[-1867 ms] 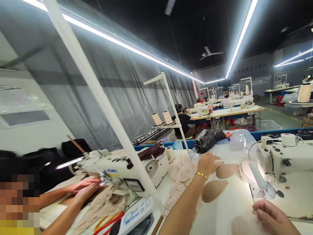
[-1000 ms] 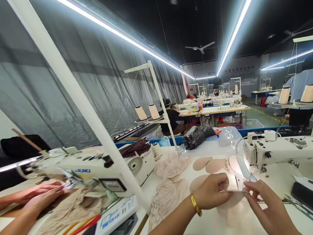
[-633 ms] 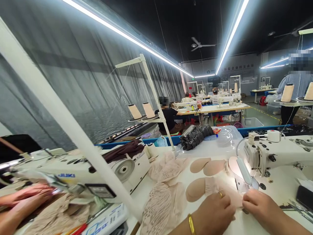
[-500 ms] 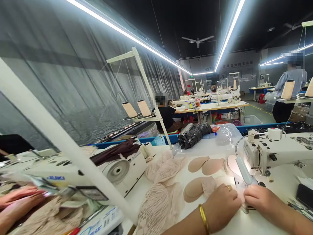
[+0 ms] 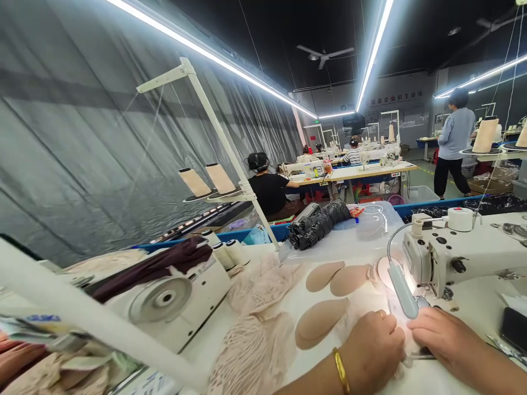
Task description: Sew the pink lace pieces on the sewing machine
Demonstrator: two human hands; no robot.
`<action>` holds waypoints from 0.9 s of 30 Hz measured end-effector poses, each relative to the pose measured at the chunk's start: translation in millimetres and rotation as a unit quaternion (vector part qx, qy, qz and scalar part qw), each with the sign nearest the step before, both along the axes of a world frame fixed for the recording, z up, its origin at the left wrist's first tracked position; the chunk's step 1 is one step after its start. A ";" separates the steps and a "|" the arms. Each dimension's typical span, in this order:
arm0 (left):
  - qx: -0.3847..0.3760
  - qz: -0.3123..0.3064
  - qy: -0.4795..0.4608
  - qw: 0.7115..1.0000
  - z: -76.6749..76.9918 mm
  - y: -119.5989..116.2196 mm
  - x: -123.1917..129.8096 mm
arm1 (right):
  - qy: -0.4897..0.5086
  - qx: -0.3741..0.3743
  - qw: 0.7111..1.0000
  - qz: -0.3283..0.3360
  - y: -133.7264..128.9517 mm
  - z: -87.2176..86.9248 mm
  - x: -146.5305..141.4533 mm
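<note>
My left hand, with a gold bangle at its wrist, is closed on a pale pink piece of fabric at the sewing machine. Facing it, my right hand pinches the same fabric close to the needle area. The sewing machine head stands to the right, and its grey work lamp shines on the cloth between my hands. The lamp and my fingers hide the needle and part of the fabric. Left of my hands lie several beige moulded cups, some stacked.
Crumpled beige lace fabric spreads left of the cups. A clear plastic sheet bears a black plastic-wrapped bundle. A white thread stand holds cones beside another machine. A dark phone-like object lies far right.
Nearby things at the left have shifted leftward in view, and a co-worker's hands there have mostly left it. My hands stay on the fabric. The standing person at right has walked farther away.
</note>
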State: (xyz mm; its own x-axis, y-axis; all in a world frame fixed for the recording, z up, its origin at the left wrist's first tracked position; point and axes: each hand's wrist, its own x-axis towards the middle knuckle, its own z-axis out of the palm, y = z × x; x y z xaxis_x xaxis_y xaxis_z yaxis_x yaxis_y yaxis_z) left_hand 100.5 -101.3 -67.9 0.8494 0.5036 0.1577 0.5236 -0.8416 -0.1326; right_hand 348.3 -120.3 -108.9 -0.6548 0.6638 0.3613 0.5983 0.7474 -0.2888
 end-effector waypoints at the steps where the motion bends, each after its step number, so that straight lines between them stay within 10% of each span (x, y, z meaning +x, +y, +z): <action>1: 0.009 0.002 -0.015 1.000 -2.2 -1.2 1.2 | -0.006 -0.004 1.000 -0.002 -1.7 3.2 1.4; 19: 0.044 -0.056 -0.143 0.987 -8.0 -1.8 0.2 | -0.102 -0.100 0.990 0.001 -14.1 33.8 14.7; 27: 0.086 -0.087 -0.213 0.969 -20.9 6.0 3.8 | -0.076 -0.021 0.993 -0.092 -6.2 10.4 18.3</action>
